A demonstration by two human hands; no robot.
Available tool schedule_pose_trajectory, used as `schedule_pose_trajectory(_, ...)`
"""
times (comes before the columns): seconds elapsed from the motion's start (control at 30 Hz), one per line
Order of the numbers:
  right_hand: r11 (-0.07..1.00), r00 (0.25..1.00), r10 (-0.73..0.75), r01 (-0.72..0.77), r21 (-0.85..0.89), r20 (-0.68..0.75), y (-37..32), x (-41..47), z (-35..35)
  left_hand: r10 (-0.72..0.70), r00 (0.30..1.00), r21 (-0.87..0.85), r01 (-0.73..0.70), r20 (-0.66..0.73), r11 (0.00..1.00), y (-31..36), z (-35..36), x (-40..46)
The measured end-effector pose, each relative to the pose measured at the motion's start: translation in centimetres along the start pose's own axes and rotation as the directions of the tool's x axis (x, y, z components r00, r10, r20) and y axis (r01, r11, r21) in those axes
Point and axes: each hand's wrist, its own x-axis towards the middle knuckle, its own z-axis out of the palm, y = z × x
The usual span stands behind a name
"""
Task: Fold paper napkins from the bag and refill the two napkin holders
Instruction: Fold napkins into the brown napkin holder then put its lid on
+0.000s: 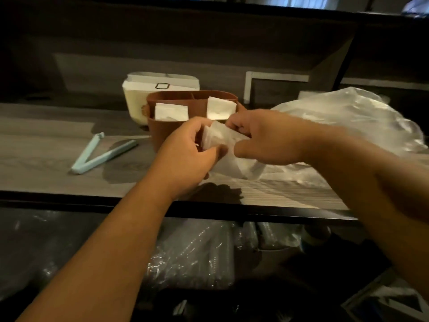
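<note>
Now we pinch a napkin [220,145] between left hand [188,152] and right hand [267,138], creasing it before the brown holder [162,133] near the tabletop's front edge.

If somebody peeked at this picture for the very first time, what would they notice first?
Probably the left hand and right hand in the middle, both pinching a white paper napkin just above the wooden table. Right behind them stands a brown holder with two folded napkins sticking up. A big crinkly plastic bag lies on the right, and a pale blue clip lies open on the left.
</note>
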Motion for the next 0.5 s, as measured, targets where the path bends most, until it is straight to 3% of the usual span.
schedule_pose_trajectory(0.17,0.941,0.991,0.056,-0.012,0.34,-0.121,0.2,0.6,5.7,-0.092,0.988,0.187,0.114,-0.127,0.976,-3.1,-2.9,-1.9)
schedule_pose_trajectory(0.33,0.909,0.935,0.142,0.007,0.417,-0.326,0.3,0.4,10.4,-0.159,0.966,0.478,0.24,-0.203,0.845,-4.6,-3.7,-3.0)
schedule_pose_trajectory(0.5,0.805,0.909,0.232,0.021,0.593,-0.346,-0.4,0.8,10.3,-0.215,0.971,0.205,0.233,-0.107,0.951,-4.3,-3.8,-2.9)
